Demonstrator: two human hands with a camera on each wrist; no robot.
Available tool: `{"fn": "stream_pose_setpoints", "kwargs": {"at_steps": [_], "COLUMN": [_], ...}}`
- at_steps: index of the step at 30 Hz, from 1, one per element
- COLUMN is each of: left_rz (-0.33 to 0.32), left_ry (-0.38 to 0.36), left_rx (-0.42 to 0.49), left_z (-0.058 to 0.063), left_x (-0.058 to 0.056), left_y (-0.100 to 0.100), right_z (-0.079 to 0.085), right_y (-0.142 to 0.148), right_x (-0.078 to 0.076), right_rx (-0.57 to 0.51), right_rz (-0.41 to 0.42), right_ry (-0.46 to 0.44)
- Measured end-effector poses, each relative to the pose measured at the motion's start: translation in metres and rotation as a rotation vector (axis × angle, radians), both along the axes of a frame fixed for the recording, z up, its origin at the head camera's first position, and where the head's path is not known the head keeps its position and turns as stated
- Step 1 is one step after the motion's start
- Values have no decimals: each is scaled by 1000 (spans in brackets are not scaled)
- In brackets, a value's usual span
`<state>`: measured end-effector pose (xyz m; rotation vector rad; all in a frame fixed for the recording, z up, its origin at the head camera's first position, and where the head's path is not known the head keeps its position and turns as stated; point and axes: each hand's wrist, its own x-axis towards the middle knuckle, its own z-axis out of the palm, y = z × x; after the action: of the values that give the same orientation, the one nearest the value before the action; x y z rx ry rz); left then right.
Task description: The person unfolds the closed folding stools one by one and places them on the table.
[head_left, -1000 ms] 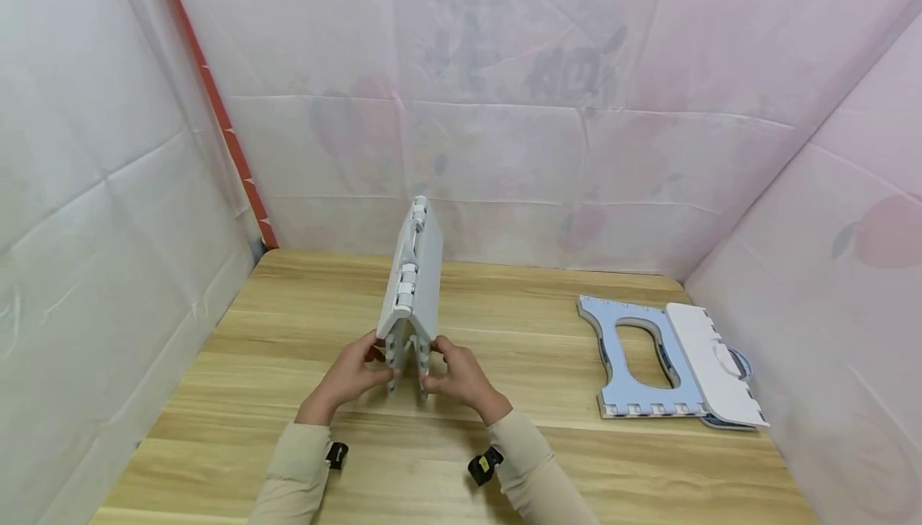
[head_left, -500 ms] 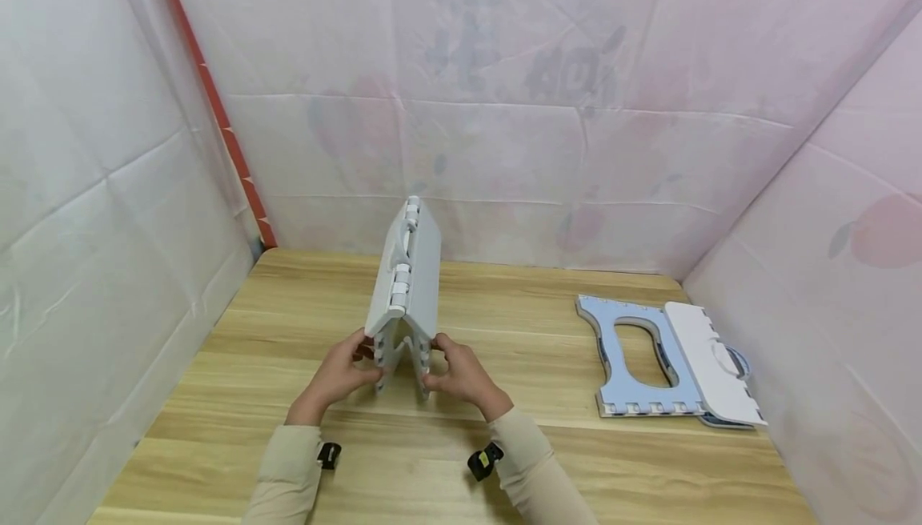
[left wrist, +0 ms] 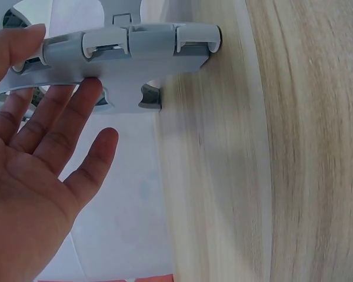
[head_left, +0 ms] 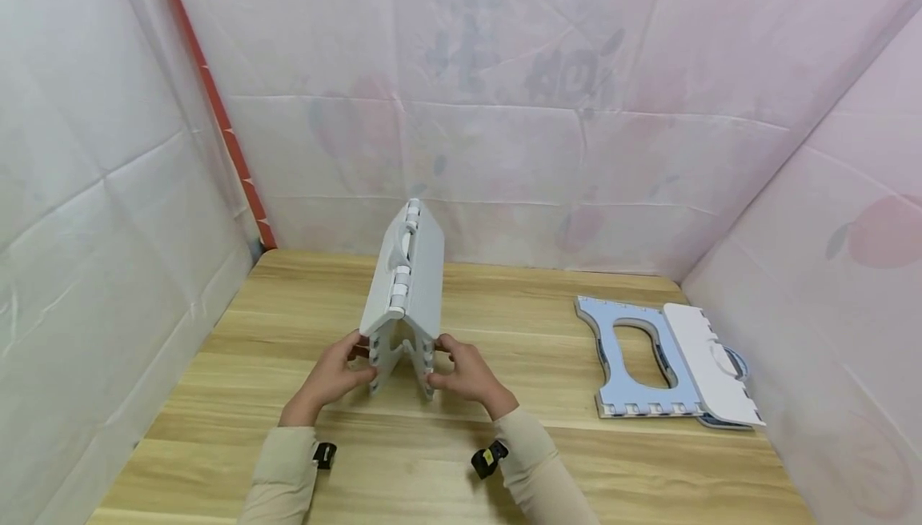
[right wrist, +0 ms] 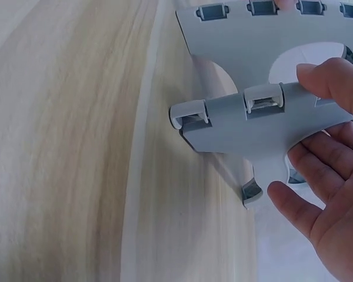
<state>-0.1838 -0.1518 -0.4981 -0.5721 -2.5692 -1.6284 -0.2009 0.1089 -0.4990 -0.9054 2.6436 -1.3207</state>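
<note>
A white and grey folding stool (head_left: 423, 269) stands partly unfolded on the table, its top bent into a peak along the hinge line, a small curved handle at the middle. My left hand (head_left: 333, 373) grips the left leg panel (left wrist: 147, 56), thumb on its hinged edge and fingers on its outer face. On the other side my right hand (head_left: 467, 373) holds the right leg panel (right wrist: 247, 126) between thumb and fingers. Between the two panels a gap shows from the front. The far ends of the legs are hidden behind the top.
A second folding stool (head_left: 641, 387), light blue and white, lies flat at the table's right side. Fabric walls (head_left: 504, 149) enclose the wooden table (head_left: 403, 461) at the back and both sides. A red strip (head_left: 230, 141) runs down the back left corner.
The left hand has moved left with its leg panel, and the right hand slightly right. The stool's legs stand wider apart and its top has opened to a broader peak.
</note>
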Motion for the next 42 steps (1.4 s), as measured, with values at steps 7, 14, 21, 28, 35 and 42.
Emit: {"fn": "stream_pose_setpoints", "kwargs": {"at_steps": [7, 14, 21, 28, 35, 42], "left_rz": [-3, 28, 30, 29, 44, 53], "left_ry": [-13, -62, -69, -59, -73, -69], "left_rx": [-12, -15, -6, -8, -21, -28], "left_z": [4, 0, 0, -4, -3, -2], "left_x": [1, -4, -7, -9, -10, -10], "left_y": [-1, -5, -8, -10, -11, -12], "right_z": [-2, -2, -3, -6, -6, -7], "right_y": [5, 7, 10, 14, 16, 16], "right_x": [-3, -5, -9, -12, -16, -18], "right_rx": [-32, -36, -37, -24, -21, -7], "right_rz": [7, 8, 10, -1, 2, 10], "right_ry": [-12, -23, -52, -71, -46, -8]}}
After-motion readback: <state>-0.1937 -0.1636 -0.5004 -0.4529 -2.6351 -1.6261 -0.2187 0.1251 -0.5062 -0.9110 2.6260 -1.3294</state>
